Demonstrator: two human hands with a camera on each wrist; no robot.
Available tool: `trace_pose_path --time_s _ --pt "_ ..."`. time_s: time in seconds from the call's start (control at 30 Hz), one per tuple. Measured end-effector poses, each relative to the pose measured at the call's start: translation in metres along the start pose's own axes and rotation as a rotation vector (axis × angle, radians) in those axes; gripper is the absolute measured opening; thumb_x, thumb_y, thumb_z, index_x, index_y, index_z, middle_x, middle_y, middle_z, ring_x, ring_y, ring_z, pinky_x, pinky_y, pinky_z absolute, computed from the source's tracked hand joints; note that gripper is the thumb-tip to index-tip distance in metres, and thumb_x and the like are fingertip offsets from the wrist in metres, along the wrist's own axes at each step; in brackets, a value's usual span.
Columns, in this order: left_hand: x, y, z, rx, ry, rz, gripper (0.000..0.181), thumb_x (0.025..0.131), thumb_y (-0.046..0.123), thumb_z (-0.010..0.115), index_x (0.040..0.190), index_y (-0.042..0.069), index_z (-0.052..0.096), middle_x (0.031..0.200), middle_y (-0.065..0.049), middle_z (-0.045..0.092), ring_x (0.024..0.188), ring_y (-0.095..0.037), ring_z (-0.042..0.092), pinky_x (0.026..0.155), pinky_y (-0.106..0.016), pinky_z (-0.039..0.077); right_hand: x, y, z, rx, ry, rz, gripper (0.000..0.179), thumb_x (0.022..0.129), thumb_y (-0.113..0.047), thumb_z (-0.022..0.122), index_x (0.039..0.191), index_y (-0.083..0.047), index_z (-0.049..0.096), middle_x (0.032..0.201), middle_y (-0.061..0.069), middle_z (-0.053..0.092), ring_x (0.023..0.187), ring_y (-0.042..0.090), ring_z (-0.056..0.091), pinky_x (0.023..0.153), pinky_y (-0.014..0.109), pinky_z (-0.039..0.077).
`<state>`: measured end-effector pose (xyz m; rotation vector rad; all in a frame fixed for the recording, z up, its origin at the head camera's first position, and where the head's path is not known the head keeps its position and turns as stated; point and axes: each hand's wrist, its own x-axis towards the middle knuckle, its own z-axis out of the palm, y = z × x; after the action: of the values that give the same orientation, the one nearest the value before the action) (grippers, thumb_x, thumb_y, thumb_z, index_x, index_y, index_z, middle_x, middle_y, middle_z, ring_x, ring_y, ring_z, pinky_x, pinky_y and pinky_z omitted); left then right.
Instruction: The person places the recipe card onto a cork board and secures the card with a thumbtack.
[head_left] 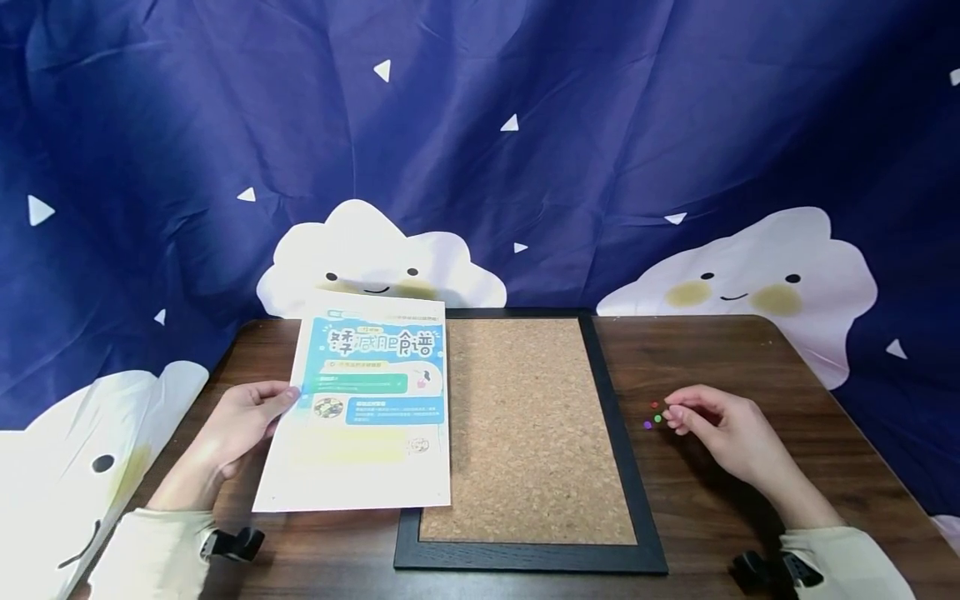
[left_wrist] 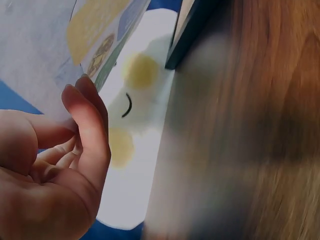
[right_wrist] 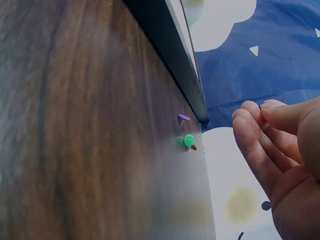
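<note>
My left hand [head_left: 242, 419] pinches the left edge of a printed paper sheet [head_left: 352, 479] between thumb and fingers. Blue, green and yellow blocks of print cover the sheet, which overlaps the left part of a black-framed corkboard [head_left: 536, 433] in the head view. Right of the board, my right hand [head_left: 727, 429] pinches a tiny blue thumbtack [right_wrist: 261, 104], mostly hidden by the fingertips. On the table close by lie a purple thumbtack [right_wrist: 184, 117], a green thumbtack [right_wrist: 189, 140] and a red thumbtack [head_left: 654, 405].
Everything rests on a dark brown wooden table [head_left: 750, 350]. Behind it hangs a blue curtain [head_left: 570, 150] with white clouds and small triangles. The board's thick black frame [head_left: 525, 557] forms a raised border near the front of the table.
</note>
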<state>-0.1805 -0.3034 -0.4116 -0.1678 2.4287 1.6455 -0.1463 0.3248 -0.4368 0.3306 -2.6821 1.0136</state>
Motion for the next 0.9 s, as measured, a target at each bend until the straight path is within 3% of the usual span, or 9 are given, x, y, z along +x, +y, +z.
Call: trace_pose_path --time_s 0.37,0.63,0.9 --pt "0.008 0.010 0.040 -0.203 -0.129 0.032 0.045 0.114 0.009 0.052 0.144 -0.024 0.047 0.098 0.001 0.081 0.086 -0.005 0.077 0.074 -0.024 0.065 0.007 -0.007 0.007 0.105 0.007 -0.074 0.015 0.098 0.012 0.070 0.110 0.005 0.075 0.090 0.013 0.080 0.073 -0.001 0.069 0.066 0.017 0.060" --pt "0.013 0.014 0.065 -0.266 -0.184 0.038 0.044 0.113 0.006 0.053 0.143 -0.025 0.047 0.102 -0.005 0.081 0.088 -0.006 0.077 0.078 -0.023 0.065 0.013 -0.014 0.009 0.091 -0.009 -0.058 0.013 0.100 0.007 0.070 0.112 0.002 0.076 0.093 0.013 0.081 0.075 0.001 0.069 0.068 0.013 0.057" --pt "0.020 0.012 0.088 -0.285 -0.230 0.042 0.041 0.112 0.003 0.053 0.140 -0.026 0.048 0.104 -0.009 0.080 0.089 -0.008 0.077 0.081 -0.024 0.066 0.018 -0.016 0.016 0.130 -0.014 -0.064 0.013 0.101 0.007 0.069 0.112 0.003 0.076 0.094 0.013 0.081 0.075 0.006 0.071 0.067 0.019 0.060"
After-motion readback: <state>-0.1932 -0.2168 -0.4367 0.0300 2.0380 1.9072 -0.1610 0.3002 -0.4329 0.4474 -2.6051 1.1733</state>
